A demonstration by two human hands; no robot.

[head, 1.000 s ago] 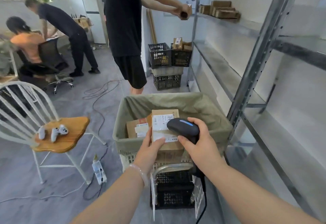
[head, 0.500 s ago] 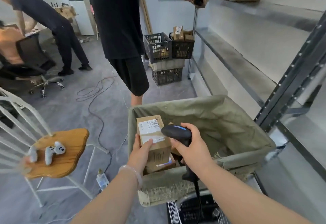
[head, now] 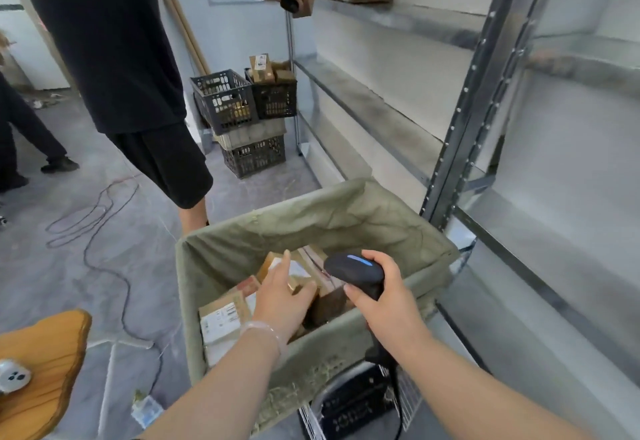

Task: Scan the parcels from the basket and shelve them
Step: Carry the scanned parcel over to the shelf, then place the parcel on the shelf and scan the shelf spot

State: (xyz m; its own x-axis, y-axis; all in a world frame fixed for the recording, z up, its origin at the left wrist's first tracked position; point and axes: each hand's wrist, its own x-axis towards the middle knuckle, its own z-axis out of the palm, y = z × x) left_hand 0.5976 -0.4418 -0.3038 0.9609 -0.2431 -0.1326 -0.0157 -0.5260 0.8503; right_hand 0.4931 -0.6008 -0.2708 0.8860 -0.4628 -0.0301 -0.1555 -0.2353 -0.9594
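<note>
Nearest, both hands reach over a cloth-lined basket (head: pixel 346 339). The right hand (head: pixel 386 301) is wrapped around a black barcode scanner (head: pixel 355 268), held above the basket's right side. The left hand (head: pixel 280 297) lies inside the basket on a small cardboard parcel (head: pixel 298 269), fingers stretched across it; blur hides whether it grips. More labelled parcels (head: pixel 221 318) lie at the basket's left. This looks like picking the next parcel, which must be lifted and its label turned to the scanner. Metal shelving (head: pixel 381 117) stands right of the basket and beyond.
</note>
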